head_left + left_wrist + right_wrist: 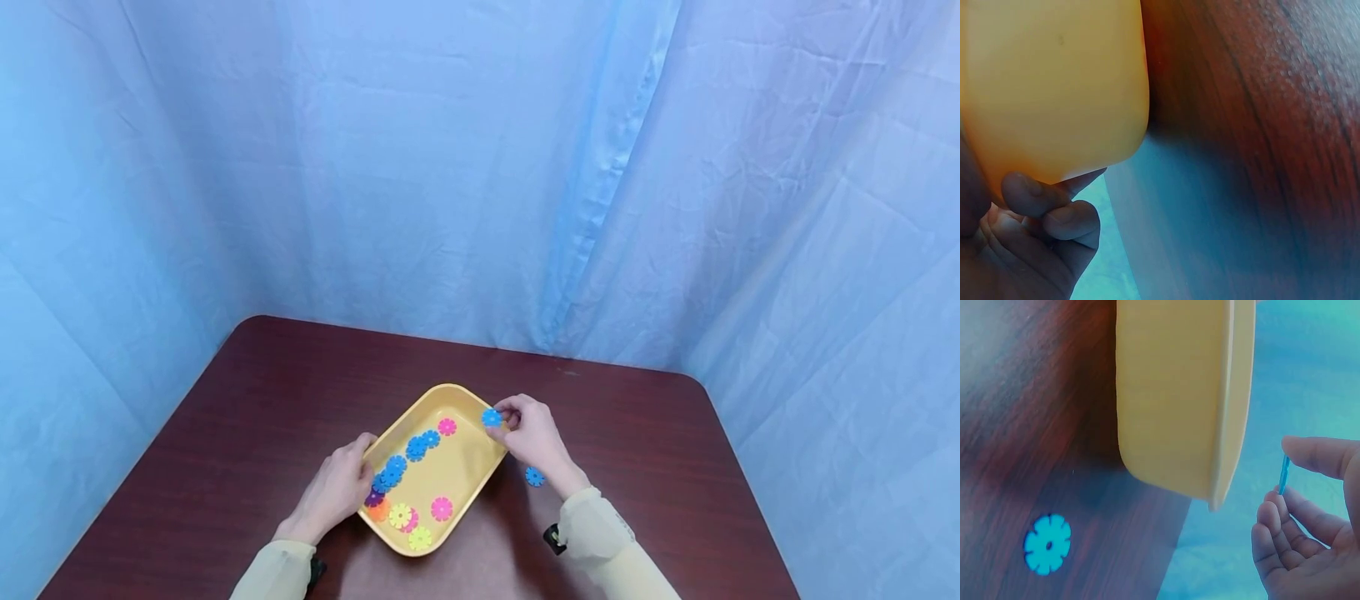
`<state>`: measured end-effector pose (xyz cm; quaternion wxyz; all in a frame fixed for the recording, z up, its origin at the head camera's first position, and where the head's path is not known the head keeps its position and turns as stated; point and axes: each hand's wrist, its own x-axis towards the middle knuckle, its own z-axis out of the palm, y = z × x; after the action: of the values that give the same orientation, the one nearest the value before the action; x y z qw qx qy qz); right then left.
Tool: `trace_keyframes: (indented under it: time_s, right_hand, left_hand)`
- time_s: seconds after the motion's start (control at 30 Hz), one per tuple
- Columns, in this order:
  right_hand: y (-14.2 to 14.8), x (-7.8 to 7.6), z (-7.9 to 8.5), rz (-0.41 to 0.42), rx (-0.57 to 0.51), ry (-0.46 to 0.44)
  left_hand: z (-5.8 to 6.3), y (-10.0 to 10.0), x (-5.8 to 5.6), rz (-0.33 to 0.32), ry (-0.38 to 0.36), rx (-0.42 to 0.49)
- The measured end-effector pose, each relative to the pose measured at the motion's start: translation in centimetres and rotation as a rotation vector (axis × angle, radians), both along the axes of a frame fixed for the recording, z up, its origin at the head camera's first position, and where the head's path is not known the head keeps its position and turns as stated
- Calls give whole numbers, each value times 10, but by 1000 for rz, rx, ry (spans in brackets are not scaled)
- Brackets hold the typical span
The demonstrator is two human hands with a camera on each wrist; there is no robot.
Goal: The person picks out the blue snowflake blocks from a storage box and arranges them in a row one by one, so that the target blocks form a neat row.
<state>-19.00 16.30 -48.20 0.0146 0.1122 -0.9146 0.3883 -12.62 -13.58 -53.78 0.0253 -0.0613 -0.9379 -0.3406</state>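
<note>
My left hand (337, 486) grips the left side of a yellow tray (480, 487), fingers curled at its wall in the left wrist view. Between thumb and fingertips, my right hand (534, 433) pinches a blue notched disc (491, 417) over the tray's far right corner. In the right wrist view that disc (1284, 475) shows edge-on, beside the tray's rim. Inside the tray lie several blue discs (395, 466) along the left wall, pink discs (442, 508), yellow discs (401, 516), an orange disc (379, 510) and a purple disc (373, 498).
Another blue disc (535, 477) lies on the dark red-brown table (645, 467), under the right forearm and right of the tray. Pale blue curtains (450, 167) hang behind the table and at both sides.
</note>
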Motion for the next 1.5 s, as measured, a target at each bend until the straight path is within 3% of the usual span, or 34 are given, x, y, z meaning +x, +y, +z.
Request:
trace_keyframes:
  time_s: [0.33, 0.93, 1.5]
  right_hand:
    - [24, 6, 0, -54, -4, -14]
    - [67, 18, -21, -179, 54, -39]
    - [88, 27, -41, -207, 71, -51]
  left_hand:
    - [-1, 1, 0, -5, 1, 4]
    - [1, 0, 0, -3, 3, 7]
    - [2, 0, 0, -1, -11, 1]
